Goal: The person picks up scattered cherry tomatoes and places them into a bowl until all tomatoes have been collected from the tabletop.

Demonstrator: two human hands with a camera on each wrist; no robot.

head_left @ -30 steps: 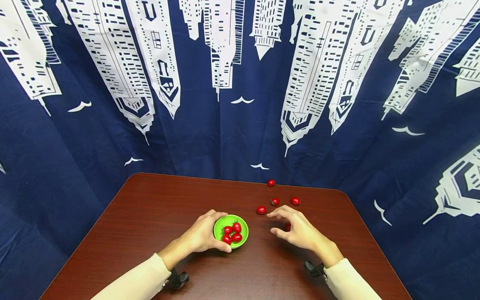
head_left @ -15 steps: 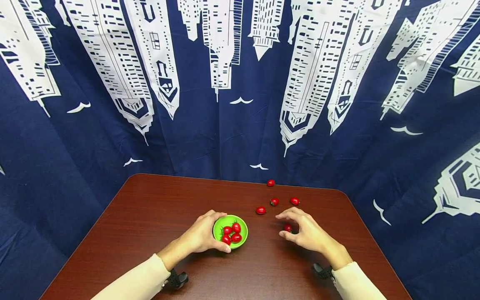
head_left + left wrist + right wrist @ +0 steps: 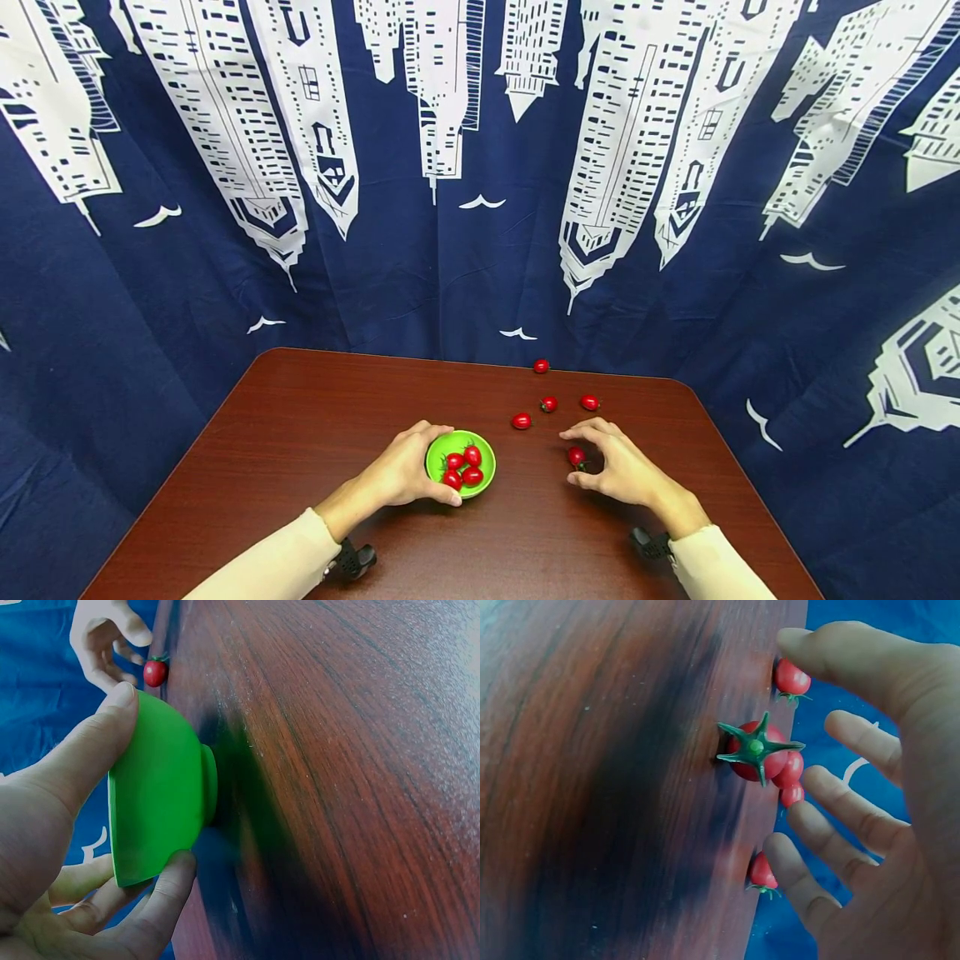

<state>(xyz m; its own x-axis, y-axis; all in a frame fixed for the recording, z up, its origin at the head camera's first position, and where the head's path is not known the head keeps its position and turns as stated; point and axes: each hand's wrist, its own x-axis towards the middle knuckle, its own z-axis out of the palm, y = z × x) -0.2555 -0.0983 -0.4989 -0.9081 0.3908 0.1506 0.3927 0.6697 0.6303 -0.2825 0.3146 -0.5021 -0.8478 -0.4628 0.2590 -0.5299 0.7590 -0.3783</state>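
Fingers of my right hand are spread and curved around one cherry tomato without closing on it; the wrist view shows gaps between fingertips and fruit, which sits on the table toward the right edge, stem up. My left hand grips the green bowl by its rim, thumb on the near side, near the table's middle, with four tomatoes inside. Three loose tomatoes lie just beyond my right hand and a fourth rests at the far edge; nothing blocks the way between them and the bowl. Compared with a second ago, my right hand has pulled back and curled in around the tomato, while bowl and left hand have stayed put
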